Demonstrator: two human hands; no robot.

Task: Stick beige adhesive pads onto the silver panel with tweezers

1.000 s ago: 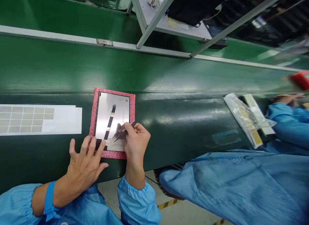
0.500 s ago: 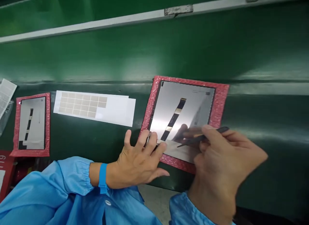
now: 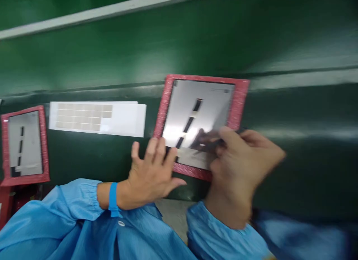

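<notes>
A silvery display panel (image 3: pixel 207 92) with a dark ribbon strip (image 3: pixel 189 123) across its back lies on a pink bubble-wrap sheet (image 3: pixel 237 105). My left hand (image 3: pixel 151 174) rests with fingers spread at the panel's lower left corner, fingertips on its edge. Pinched in my right hand (image 3: pixel 240 163) is a pair of dark pointed tweezers (image 3: pixel 215 144), blurred by motion. Their tip points down and left over the panel's lower part, near a pale strip along that edge. Whether the tip touches the panel I cannot tell.
Left of the panel lies a white sheet (image 3: pixel 125 120) with rows of grey-beige stickers (image 3: pixel 81 116). A second display panel (image 3: pixel 30 140) on pink wrap is at the far left. Something red (image 3: pixel 5 204) sits below it. A blurred blue shape (image 3: pixel 302 235) shows at the lower right.
The whole view has shifted, so the bench things appear further left and mostly higher. My left hand stays at the panel's corner, and my right hand still holds the tweezers over it.
</notes>
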